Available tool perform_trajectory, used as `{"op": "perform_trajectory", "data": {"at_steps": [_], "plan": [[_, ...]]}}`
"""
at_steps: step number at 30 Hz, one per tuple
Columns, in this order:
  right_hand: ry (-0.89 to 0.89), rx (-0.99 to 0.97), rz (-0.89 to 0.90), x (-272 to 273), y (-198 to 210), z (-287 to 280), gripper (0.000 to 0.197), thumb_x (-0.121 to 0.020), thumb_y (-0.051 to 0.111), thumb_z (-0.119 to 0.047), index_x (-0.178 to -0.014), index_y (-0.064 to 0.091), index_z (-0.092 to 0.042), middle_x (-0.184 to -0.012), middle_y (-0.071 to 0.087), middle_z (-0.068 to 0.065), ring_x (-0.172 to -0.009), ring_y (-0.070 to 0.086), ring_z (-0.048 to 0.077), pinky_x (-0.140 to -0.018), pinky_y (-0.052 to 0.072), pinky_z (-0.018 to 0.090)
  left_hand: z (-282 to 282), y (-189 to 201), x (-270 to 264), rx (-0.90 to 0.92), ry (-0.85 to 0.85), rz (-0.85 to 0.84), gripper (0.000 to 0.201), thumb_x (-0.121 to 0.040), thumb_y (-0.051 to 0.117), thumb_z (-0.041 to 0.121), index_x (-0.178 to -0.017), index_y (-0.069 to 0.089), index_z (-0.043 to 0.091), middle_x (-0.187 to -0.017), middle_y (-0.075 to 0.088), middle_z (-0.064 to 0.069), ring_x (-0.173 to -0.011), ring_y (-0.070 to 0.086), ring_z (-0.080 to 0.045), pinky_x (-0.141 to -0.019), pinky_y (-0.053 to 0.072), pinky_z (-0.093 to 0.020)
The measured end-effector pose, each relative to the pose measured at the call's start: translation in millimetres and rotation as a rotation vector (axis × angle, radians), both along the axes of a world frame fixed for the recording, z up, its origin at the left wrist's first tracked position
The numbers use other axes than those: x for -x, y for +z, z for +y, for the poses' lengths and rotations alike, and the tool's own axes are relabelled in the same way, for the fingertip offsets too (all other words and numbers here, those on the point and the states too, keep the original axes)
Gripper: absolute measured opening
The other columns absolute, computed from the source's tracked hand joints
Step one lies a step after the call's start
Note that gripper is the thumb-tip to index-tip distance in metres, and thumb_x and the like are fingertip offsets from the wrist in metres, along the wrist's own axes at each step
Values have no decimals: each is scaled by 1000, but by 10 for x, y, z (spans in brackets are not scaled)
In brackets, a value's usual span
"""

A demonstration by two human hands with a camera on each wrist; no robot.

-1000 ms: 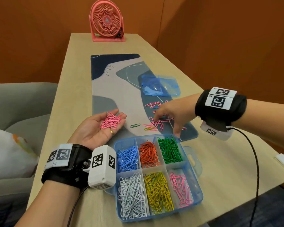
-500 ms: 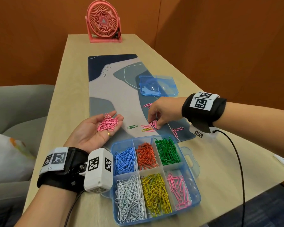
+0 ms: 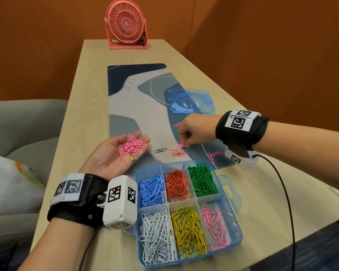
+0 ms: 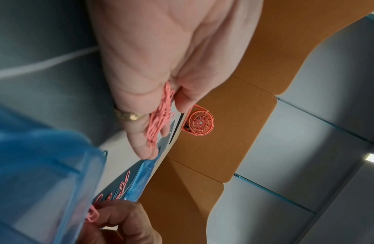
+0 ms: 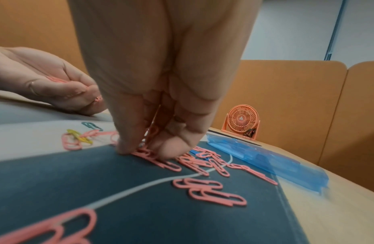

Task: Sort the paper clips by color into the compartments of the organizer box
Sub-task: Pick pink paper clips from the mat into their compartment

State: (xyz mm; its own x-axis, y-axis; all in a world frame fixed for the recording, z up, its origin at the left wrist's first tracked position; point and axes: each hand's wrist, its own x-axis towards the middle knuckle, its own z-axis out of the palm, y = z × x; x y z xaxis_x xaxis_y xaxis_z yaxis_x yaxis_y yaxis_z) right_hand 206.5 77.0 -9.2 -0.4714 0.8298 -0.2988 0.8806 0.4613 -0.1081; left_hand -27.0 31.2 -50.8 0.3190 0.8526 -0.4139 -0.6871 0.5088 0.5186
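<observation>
Fingertips [image 5: 127, 145] of the right hand [image 3: 196, 132] are pinching pink paper clips [image 5: 152, 156] off the desk mat [image 3: 137, 106]. Left hand [image 3: 114, 153] is lying spread, palm up, cradling a pink bunch [image 3: 131, 146] beside the organizer box [image 3: 236, 223]. Clips are looking light, slick and tangle-prone, so nipping one by its wire loop is probably best.

organizer box [image 3: 235, 216]: 1, six compartments | lid [image 3: 192, 101]: 1 at 12 o'clock | fan [image 3: 126, 24]: 1 | loose green clip [image 3: 160, 150]: 1 | hands: 2

Light: even, soft indoor brightness, faint shadows
Head view: sharp, edges bowed
Wrist views: foreground blurred, corners darkened
</observation>
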Motion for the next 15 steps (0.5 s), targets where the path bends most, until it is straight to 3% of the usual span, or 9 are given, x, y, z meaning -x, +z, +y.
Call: {"op": "perform_trajectory", "data": {"at_steps": [4,6,9,11,15], "plan": [[-22,-23,42,44,3,-6,6,-84,67,-12,-89,70,-11,-78,61,-5,-73,55,11,-63,44,17,-10,17,-8,-7,-12,-9,34,-99,33,15,-112,56,-7,-123,57,-23,-102,61,-31,-77,54,-44],[-36,-25,60,65,-1,7,4,-83,67,-11,-86,68,-13,-76,61,-6,-71,56,10,-67,46,20,-7,18,-6,-7,-14,-14,35,-99,33,14,-112,56,-8,-124,57,-23,-101,62,-32,-77,53,-45],[-52,-11,78,85,-5,24,10,-83,67,-10,-80,63,-19,-69,57,-12,-65,53,6,-61,43,15,4,15,4,-6,-9,-10,34,-98,35,14,-111,57,-8,-124,58,-23,-92,67,-33,-77,54,-45],[-59,-1,84,90,-7,27,12,-83,66,-10,-79,62,-20,-67,55,-15,-62,51,2,-58,41,11,0,16,9,-3,-6,-7,34,-98,35,14,-111,57,-8,-124,58,-23,-94,66,-33,-77,54,-45],[-59,9,92,86,-5,15,13,-83,66,-8,-78,62,-20,-68,56,-14,-63,52,3,-59,42,13,0,17,16,-5,-1,-10,35,-99,33,15,-112,57,-8,-124,58,-23,-92,66,-33,-76,54,-46]]}}
